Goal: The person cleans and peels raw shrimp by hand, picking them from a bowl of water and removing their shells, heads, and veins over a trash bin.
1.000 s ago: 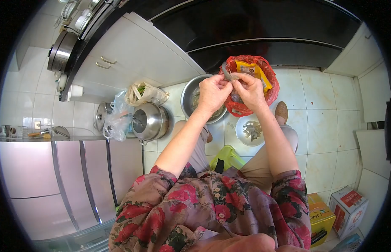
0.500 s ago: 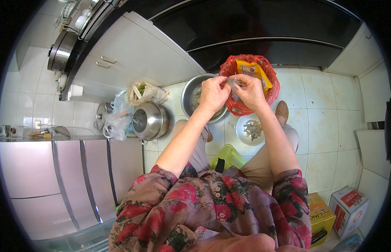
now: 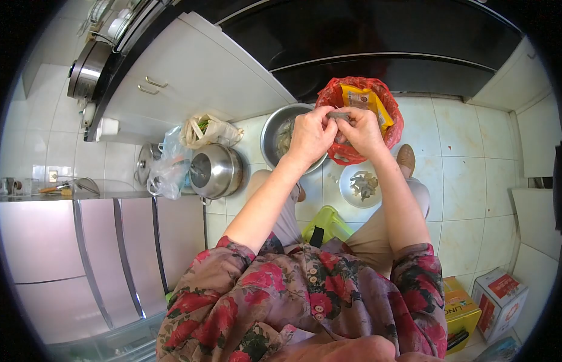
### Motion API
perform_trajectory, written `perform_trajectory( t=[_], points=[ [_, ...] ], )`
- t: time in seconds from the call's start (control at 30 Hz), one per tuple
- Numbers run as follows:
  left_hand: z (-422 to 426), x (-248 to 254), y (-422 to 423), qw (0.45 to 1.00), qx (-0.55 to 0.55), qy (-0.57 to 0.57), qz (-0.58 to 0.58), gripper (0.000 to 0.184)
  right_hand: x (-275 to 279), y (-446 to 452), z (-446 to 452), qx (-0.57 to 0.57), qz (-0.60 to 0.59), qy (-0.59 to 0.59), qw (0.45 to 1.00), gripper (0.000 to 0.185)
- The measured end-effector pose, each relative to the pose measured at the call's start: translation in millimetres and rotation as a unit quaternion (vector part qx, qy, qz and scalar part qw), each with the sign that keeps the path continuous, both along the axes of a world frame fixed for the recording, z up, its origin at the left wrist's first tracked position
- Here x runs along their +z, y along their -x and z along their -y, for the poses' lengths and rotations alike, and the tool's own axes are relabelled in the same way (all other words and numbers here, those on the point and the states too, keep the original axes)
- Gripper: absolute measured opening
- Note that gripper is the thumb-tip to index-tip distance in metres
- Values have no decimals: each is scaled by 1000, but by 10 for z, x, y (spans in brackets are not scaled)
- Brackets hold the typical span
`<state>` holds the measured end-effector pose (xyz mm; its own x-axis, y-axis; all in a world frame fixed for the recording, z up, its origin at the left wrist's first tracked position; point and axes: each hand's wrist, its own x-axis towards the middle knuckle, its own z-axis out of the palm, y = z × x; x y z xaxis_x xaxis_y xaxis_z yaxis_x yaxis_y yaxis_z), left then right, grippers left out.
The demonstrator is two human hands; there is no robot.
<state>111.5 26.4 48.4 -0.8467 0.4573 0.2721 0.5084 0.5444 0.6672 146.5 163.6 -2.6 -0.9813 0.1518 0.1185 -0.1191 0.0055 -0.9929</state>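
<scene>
A small grey shrimp is pinched between my two hands, over the near left part of a red plastic bag. My left hand has its thumb and fingers closed on one end of the shrimp. On the other end, my right hand grips with bent fingers. Left of the hands stands a metal basin with more shrimp in it, partly hidden by my left hand and forearm. Below my right hand, a white plate on the floor holds several greyish shrimp pieces.
A yellow packet sticks up in the red bag. To the left are a steel pot, a clear plastic bag and a beige bag of greens. A green stool is between my legs. Boxes stand at right.
The shrimp has turned to lie more level between my fingers. My hands have shifted slightly, with the left fingers closer in against the right ones.
</scene>
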Motion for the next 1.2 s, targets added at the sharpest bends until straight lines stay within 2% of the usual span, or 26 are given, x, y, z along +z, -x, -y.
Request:
perform_trajectory(
  t=[0.07, 0.2, 0.3, 0.37, 0.6, 0.7, 0.8, 0.87, 0.9, 0.97, 1.1, 1.17, 1.2],
  points=[
    [-12, 26, 4, 999, 6, -22, 41, 21, 62, -16, 1, 3, 14, 64, 998, 18],
    [-5, 69, 21, 996, 15, -15, 83, 20, 55, -1, -8, 4, 5, 59, 998, 16],
    [13, 13, 68, 990, 13, -29, 139, 17, 52, 0, 1, 1, 7, 97, 995, 15],
    [19, -3, 86, 960, 5, -118, 253, 15, 78, -8, 2, -1, 19, 118, 993, 15],
    [48, -45, 119, 944, 4, -110, 311, 16, -17, 11, -5, 24, 26, 87, 996, 15],
    [87, -5, 103, 940, 3, -101, 325, 15, -7, -12, 30, 40, 12, 53, 998, 15],
    [59, -22, 107, 924, 3, -136, 358, 14, -2, -20, 48, 8, 14, -12, 1000, 15],
    [48, -40, 108, 916, 25, -145, 372, 14, 49, -35, 45, -26, -2, -140, 990, 17],
    [54, -76, 126, 916, 24, -145, 373, 14, 68, -47, 57, -26, -1, -140, 990, 17],
    [77, -142, 161, 904, 31, -169, 392, 14, 100, -65, 97, -81, -85, -149, 982, 20],
    [74, -153, 157, 893, 34, -181, 411, 13, 80, -55, 119, -105, -107, -189, 971, 18],
    [80, -109, 154, 864, 34, -251, 435, 15, 99, -43, 136, -68, 42, 14, 997, 17],
    [77, -69, 147, 864, 34, -252, 435, 15, 77, -28, 124, -68, 42, 13, 997, 17]
  ],
)
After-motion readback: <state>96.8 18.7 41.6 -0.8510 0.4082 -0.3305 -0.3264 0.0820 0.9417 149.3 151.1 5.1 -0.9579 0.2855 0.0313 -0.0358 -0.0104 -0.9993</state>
